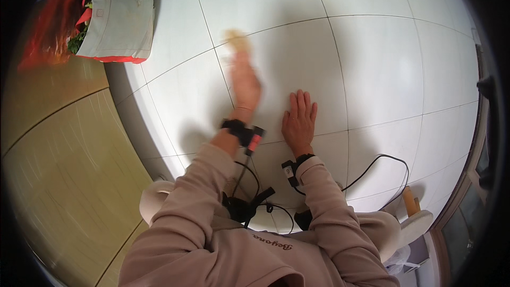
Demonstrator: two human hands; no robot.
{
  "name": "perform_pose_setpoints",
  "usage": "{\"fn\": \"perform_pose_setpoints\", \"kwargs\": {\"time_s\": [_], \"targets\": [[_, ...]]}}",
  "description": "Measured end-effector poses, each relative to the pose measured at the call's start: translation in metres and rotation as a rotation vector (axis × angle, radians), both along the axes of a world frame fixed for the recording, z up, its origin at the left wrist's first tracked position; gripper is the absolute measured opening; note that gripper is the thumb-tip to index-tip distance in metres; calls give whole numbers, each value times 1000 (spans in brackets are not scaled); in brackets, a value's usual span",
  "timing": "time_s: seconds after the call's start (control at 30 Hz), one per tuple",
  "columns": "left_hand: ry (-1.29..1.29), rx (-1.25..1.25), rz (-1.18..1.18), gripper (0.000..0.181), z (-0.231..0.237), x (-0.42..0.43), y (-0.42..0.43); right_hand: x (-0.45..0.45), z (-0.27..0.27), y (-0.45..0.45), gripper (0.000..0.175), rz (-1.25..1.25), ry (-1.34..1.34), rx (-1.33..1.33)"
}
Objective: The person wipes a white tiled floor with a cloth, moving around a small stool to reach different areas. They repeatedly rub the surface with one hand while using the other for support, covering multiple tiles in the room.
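My left hand [246,85] reaches forward over the white tiled floor [378,63] and is smeared by motion. Its fingers grip a small yellowish object [237,40], too blurred to tell whether it is a sponge, a cloth or a brush. Whether that object touches the tiles cannot be made out. Palm down, my right hand [299,123] rests flat on the floor to the right and nearer to me. It holds nothing, and its fingers are stretched out. A black strap with a small device circles each wrist.
A white fabric bag [119,16] with greens stands upper left, beside a red plastic bag [55,20]. Yellowish cabinet doors [75,151] line the left. Black cables [376,159] run from my wrists. A wooden-legged stool [416,223] is lower right, near a door frame [458,195].
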State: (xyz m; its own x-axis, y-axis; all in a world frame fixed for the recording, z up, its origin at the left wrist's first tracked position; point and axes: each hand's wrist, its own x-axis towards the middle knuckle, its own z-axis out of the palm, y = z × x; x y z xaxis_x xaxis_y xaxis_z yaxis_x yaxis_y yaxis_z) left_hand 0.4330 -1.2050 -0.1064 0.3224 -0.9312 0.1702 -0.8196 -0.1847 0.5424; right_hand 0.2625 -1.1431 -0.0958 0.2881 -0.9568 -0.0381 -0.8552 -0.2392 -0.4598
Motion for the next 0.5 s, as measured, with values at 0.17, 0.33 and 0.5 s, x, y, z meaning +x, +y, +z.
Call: {"fn": "perform_pose_setpoints", "kwargs": {"time_s": [0.17,0.33,0.5], "targets": [[15,44,-369,50,12,-95,-14,-3,-7,0,49,-144,-181,-58],[327,94,-442,50,7,-69,-22,-8,-1,-6,53,-60,-238,-54],[381,-12,152,43,-7,-19,28,-1,18,-14,56,-230,-491,-70]]}}
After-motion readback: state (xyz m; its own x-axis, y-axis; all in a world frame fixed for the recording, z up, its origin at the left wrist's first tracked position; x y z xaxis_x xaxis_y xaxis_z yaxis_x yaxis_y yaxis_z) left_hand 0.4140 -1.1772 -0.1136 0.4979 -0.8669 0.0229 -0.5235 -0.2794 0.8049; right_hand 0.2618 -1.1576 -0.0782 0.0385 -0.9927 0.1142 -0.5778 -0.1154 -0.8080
